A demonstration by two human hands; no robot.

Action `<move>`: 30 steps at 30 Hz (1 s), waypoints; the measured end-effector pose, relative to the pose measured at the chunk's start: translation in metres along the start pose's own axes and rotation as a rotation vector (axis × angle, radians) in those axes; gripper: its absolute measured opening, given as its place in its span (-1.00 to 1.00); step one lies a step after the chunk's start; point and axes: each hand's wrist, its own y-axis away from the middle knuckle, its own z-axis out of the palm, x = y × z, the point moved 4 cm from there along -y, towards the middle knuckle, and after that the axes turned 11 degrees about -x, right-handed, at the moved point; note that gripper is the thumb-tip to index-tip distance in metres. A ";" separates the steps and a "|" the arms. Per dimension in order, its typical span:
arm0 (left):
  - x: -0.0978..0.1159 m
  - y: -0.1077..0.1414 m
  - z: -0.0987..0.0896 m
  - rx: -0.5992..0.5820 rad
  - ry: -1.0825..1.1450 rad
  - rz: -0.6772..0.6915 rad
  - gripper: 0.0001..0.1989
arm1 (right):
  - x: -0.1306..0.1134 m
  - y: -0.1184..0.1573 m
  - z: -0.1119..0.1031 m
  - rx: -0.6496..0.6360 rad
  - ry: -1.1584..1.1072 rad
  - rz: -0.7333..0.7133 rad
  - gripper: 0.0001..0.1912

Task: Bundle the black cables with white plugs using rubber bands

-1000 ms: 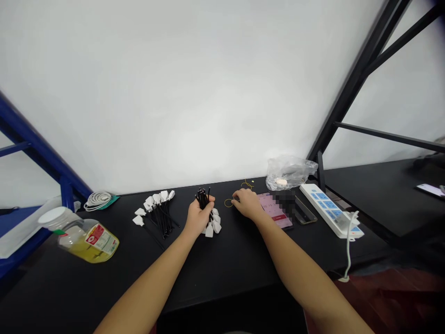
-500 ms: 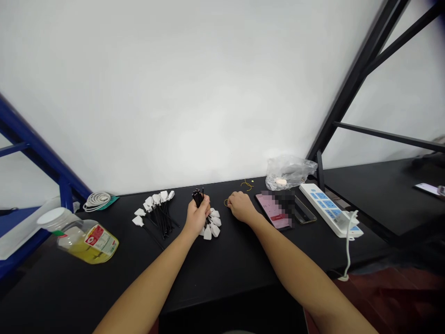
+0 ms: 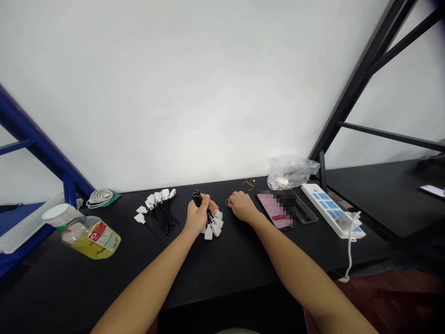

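A black table (image 3: 205,273) is bearing a loose pile of white-headed black sticks (image 3: 162,212). Right of it, a similar bundle (image 3: 216,230) is slanting, black ends up, white heads fanning below, in the person's left hand (image 3: 198,214), whose fingers are wrapping it. The right hand (image 3: 242,206) is resting curled beside a thin yellow band (image 3: 227,202); whether it is gripping this cannot be told.

At the table's (image 3: 215,273) left we see a white-lidded jar (image 3: 93,239), a coiled cable (image 3: 100,198) behind it. On the right we see a lit phone (image 3: 270,208), a power strip (image 3: 325,206) and a clear bag (image 3: 295,169) near the wall (image 3: 208,93).
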 end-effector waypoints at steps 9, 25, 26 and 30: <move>-0.002 0.001 0.001 0.006 0.022 -0.015 -0.57 | -0.005 0.003 -0.014 0.229 -0.860 -0.187 -0.88; 0.013 0.001 0.002 -0.149 -0.310 -0.072 -0.70 | -0.033 0.020 -0.031 0.195 -1.796 -0.440 -0.72; 0.013 0.001 0.002 -0.142 -0.310 -0.071 -0.70 | -0.034 0.021 -0.032 0.175 -1.847 -0.463 -0.74; 0.013 0.001 0.004 -0.125 -0.315 -0.074 -0.70 | -0.040 0.026 -0.037 0.054 -1.987 -0.573 -0.82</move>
